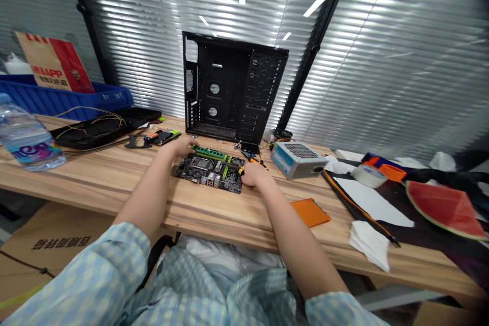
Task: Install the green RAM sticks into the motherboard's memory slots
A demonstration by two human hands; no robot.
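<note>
A black motherboard (208, 169) lies flat on the wooden table (114, 178) in front of me. A green memory stick (209, 153) runs along its far edge. My left hand (179, 146) rests at the board's far left corner, fingers curled on the left end of the stick. My right hand (254, 173) sits at the board's right edge, closed around a tool with an orange and black handle (255, 160). An empty black computer case (233, 89) stands upright just behind the board.
A grey power supply (298, 159) lies right of the board, an orange card (310, 212) nearer me. A water bottle (26, 137), blue crate (57, 98) and black side panel (103, 127) lie left. Tape roll (369, 175), paper tissues (369, 244) and a watermelon slice (445, 208) lie right.
</note>
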